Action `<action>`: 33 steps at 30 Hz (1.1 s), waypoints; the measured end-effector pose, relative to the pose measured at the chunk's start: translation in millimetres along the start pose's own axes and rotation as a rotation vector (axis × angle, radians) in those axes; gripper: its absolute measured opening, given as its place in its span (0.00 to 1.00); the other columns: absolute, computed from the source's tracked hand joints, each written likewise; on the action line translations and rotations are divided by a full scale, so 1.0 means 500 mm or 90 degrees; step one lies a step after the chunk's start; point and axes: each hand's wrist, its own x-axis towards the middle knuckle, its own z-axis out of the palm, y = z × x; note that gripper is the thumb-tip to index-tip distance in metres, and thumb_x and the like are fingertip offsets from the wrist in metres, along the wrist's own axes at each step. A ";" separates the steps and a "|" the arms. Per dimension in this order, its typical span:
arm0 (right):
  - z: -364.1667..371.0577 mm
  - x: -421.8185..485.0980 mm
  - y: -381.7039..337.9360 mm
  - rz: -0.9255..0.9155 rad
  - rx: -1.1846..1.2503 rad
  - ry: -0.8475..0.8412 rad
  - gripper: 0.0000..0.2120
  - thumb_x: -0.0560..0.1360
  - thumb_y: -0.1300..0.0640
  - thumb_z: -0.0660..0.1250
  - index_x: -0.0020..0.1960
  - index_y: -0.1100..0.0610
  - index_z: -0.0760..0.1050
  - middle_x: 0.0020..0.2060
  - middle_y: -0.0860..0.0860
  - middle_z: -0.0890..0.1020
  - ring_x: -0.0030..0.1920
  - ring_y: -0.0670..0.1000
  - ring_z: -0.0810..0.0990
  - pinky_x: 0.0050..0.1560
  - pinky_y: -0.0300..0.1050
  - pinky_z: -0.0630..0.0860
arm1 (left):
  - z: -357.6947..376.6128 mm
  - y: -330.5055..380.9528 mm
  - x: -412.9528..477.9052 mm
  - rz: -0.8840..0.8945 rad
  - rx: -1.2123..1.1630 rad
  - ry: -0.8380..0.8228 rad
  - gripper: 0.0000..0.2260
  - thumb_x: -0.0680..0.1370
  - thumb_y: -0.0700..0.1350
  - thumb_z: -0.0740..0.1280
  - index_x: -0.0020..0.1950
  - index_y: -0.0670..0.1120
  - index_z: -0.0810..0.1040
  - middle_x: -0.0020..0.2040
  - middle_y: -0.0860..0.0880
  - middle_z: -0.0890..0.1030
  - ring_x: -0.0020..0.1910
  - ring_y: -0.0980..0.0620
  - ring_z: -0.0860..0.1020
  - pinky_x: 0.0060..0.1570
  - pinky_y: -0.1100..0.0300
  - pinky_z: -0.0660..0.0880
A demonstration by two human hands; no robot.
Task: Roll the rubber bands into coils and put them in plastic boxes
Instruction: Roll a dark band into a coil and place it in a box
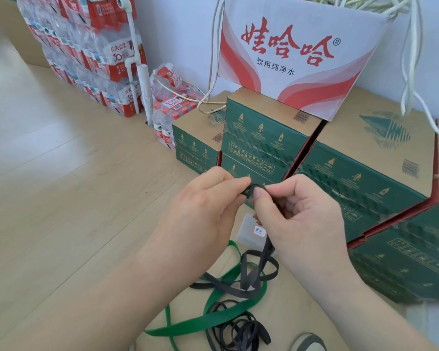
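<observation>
Both hands meet in the middle of the head view over the floor. My left hand (208, 201) and my right hand (297, 214) pinch the top end of a black rubber band (254, 190), which is bent into a small loop between the fingertips. The rest of the black band (249, 274) hangs down past my right palm to the floor. A small translucent plastic box (246, 233) with a white label lies below the hands, partly hidden by them. A green rubber band (213, 317) lies looped on the floor, tangled with more black bands (238, 333).
Green cardboard cartons (259, 145) are stacked just beyond the hands and along the right. A white and red carton (294, 54) holding white cords sits on top. Packs of water bottles (94, 54) stand at the back left. A grey roll (308, 343) lies at the bottom edge.
</observation>
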 end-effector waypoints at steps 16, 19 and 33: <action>-0.021 0.009 0.003 0.033 0.126 -0.140 0.07 0.79 0.68 0.67 0.45 0.60 0.79 0.34 0.56 0.86 0.35 0.53 0.85 0.38 0.39 0.81 | 0.012 0.002 -0.013 0.018 -0.016 0.017 0.06 0.81 0.40 0.67 0.55 0.41 0.81 0.46 0.49 0.77 0.42 0.51 0.75 0.41 0.54 0.75; -0.024 0.008 0.004 0.022 0.105 -0.161 0.08 0.79 0.68 0.67 0.44 0.58 0.78 0.34 0.56 0.85 0.34 0.50 0.85 0.38 0.37 0.80 | 0.006 -0.004 -0.009 0.033 -0.004 -0.006 0.06 0.81 0.42 0.67 0.54 0.42 0.81 0.45 0.50 0.77 0.42 0.50 0.75 0.40 0.52 0.75; -0.022 0.002 -0.007 0.067 0.191 -0.187 0.06 0.79 0.63 0.67 0.52 0.58 0.82 0.42 0.54 0.88 0.43 0.53 0.88 0.47 0.46 0.85 | -0.003 0.002 0.003 0.071 0.013 0.030 0.08 0.81 0.36 0.66 0.59 0.40 0.80 0.49 0.48 0.78 0.46 0.48 0.76 0.46 0.51 0.76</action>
